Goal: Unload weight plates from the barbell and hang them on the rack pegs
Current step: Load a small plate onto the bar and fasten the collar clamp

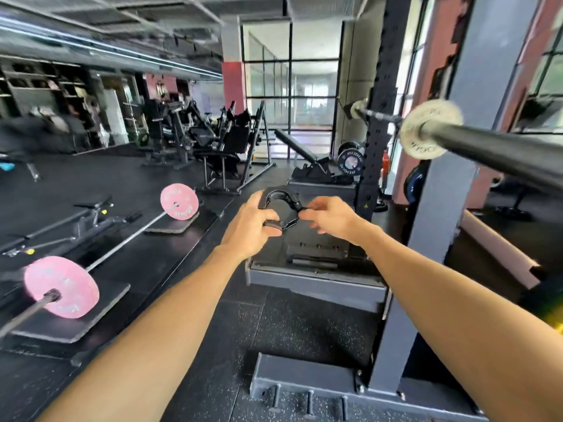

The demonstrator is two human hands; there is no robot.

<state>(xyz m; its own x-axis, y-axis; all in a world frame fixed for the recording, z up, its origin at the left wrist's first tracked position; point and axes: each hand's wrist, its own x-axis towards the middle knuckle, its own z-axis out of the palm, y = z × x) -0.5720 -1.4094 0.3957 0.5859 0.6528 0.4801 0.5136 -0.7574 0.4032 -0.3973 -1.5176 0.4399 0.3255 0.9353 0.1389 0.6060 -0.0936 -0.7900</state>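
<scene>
Both my arms are stretched out ahead at chest height: my left hand (253,222) has its fingers curled around a black, hinged plastic barbell collar (281,210), sprung open into a C shape, while my right hand (330,219) meets its far end with fingers loosely bent, pinch uncertain through blur. The barbell (493,147), a smooth dark sleeve, sits racked at upper right, carrying a small, round, grey metal weight plate (429,132). Short steel rack pegs (309,403) stand on the grey frame base below, over speckled rubber floor (298,327).

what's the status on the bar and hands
Left hand grips a black collar, right hand at its other end. Grey plate still on bar. Nothing blocking.
</scene>
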